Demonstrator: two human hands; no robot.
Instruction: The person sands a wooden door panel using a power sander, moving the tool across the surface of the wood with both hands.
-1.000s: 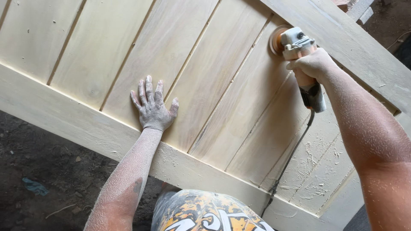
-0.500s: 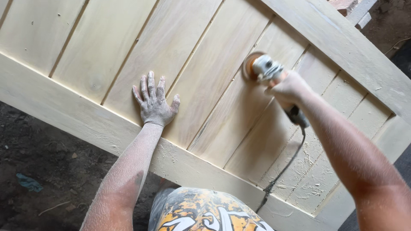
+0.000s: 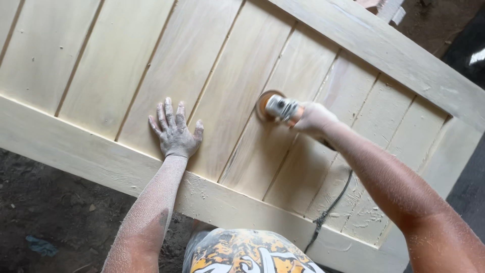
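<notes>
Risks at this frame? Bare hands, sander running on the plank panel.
1. The left hand lies flat and bare on the wooden panel, close to the sanding disc; a sideways skid could graze the fingers.
2. The right hand alone holds the power sander; its grip could slip, as both arms are coated in dust.
3. The power cord trails across the panel under the right arm and could snag on the frame edge.
</notes>
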